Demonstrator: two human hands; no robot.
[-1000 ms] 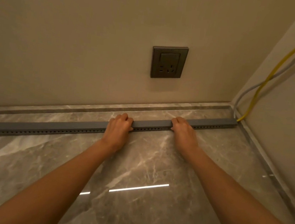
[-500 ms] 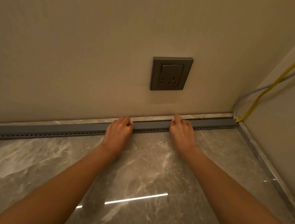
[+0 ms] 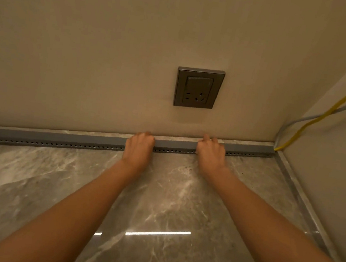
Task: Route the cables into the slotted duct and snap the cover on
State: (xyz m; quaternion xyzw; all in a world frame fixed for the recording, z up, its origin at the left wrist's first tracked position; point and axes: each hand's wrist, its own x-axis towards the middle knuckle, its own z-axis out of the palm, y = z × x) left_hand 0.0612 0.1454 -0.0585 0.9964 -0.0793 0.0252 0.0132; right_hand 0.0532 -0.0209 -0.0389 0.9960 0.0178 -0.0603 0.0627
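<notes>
A long grey slotted duct (image 3: pixel 174 145) with its cover on lies on the marble floor, tight against the foot of the beige wall. It runs from the left edge of view to the right corner. My left hand (image 3: pixel 139 146) and my right hand (image 3: pixel 210 151) both curl over the duct near its middle, fingers on its top. A yellow cable (image 3: pixel 312 120) and a grey cable (image 3: pixel 295 122) come down the right wall and enter the duct's right end in the corner.
A dark wall socket (image 3: pixel 198 88) sits on the wall just above my hands. The side wall (image 3: pixel 339 151) closes off the right. Polished marble floor (image 3: pixel 160 194) stretches toward me, with a bright light reflection.
Both hands have pushed the duct away from me across the floor until it sits against the wall. The view has tilted up a little.
</notes>
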